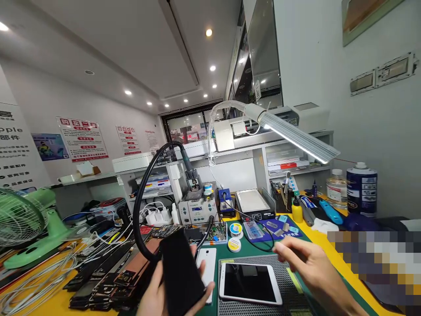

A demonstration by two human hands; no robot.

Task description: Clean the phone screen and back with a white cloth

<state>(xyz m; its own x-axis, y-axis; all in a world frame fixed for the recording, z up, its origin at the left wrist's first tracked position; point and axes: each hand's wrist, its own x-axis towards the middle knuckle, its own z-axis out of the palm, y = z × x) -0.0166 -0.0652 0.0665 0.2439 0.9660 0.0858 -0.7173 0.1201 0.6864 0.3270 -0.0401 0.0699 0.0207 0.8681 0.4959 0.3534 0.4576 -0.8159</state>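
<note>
My left hand (154, 292) grips a black smartphone (182, 274), its dark face tilted toward me and its fingers wrapped round the edges. Partly behind that hand lies a white phone (208, 261). A white-framed tablet (250, 283) with a dark screen rests on a grey perforated mat (289, 281). To the right of the tablet, my right hand (309, 261) hovers with thumb and fingertips drawn together. Its fingertips meet the line of a black cable (263, 249); whether they pinch anything is unclear.
Stacked phone parts (108, 281) and white cables (33, 281) crowd the left, near a green fan (49, 224). A black hose (136, 210) arches beside the rework station (197, 210). Solder spools (234, 245) sit behind the tablet. A lamp (299, 136) hangs above; bottles (297, 213) stand right.
</note>
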